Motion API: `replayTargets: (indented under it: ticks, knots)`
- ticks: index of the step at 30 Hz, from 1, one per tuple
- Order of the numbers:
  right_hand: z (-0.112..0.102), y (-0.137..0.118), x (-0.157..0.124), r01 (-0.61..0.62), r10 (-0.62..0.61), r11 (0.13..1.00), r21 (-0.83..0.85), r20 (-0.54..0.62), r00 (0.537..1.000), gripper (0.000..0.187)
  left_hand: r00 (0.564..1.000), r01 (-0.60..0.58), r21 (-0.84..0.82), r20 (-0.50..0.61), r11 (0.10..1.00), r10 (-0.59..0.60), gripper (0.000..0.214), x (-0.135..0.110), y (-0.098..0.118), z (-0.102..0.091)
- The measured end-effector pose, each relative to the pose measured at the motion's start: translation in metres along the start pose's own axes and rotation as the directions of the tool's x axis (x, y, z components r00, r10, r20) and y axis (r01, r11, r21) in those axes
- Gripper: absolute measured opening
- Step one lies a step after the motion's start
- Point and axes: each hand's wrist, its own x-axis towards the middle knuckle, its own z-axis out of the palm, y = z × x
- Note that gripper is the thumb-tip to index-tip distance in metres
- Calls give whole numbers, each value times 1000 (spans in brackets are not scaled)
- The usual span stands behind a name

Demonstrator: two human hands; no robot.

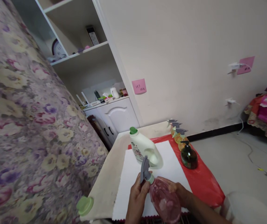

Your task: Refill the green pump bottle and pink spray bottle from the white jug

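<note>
My right hand point(178, 193) is wrapped round the body of a clear pink spray bottle point(164, 200), which lies tilted over a white sheet point(133, 174). My left hand point(136, 196) pinches the neck of that bottle just below its grey trigger head point(145, 169). A white detergent jug point(145, 151) with a green cap stands upright just beyond the trigger head. To its right stands a dark green pump bottle point(188, 155), with a row of yellow spray bottles point(177, 132) behind it.
The white sheet lies on a red plastic cover point(205, 180) over a small table point(110, 177). A green lid point(85, 205) rests at the table's near left corner. Floral fabric point(26, 124) rises on the left. White cabinets point(114, 115) and a wall stand behind.
</note>
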Motion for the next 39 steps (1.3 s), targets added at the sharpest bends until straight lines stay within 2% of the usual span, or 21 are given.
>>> replayTargets:
  ticks: [5, 10, 12, 18, 23, 29, 32, 36, 39]
  knots:
    - [0, 2, -1, 0, 1, 1000, 24, -20, 1000, 42, 993, 79, -108, -75, 991, -88, 45, 0, -7, 6]
    - [-3, 7, -1, -49, 50, 997, 53, -19, 999, 43, 995, 100, -171, 44, 980, -93, 43, -1, -2, 5]
    - [-5, 8, 0, -55, 56, 997, 56, -17, 998, 44, 995, 92, -179, 48, 980, -84, 40, -2, 0, 6]
    - [-6, 8, 0, -16, 17, 999, 32, -24, 1000, 47, 988, 8, -293, -146, 956, -53, 44, -4, -5, 15]
    - [-3, 6, -2, -28, 28, 999, 26, 1, 1000, 46, 975, 0, -328, -212, 945, -73, 45, -4, -11, 18]
    - [-4, 4, -2, -7, 7, 999, 36, -5, 1000, 52, 986, 32, -344, -142, 938, -85, 40, -3, -8, 20]
    - [-2, 4, -2, -13, 13, 999, 35, 6, 1000, 56, 986, -1, -416, -154, 909, -69, 45, -3, -9, 24]
    - [1, 5, -1, -19, 18, 999, 39, 23, 1000, 55, 981, 15, -439, -166, 898, -97, 38, -4, -12, 25]
    - [1, 5, -1, -29, 27, 999, 45, 37, 999, 55, 991, 53, -451, -85, 891, -102, 39, -5, -11, 22]
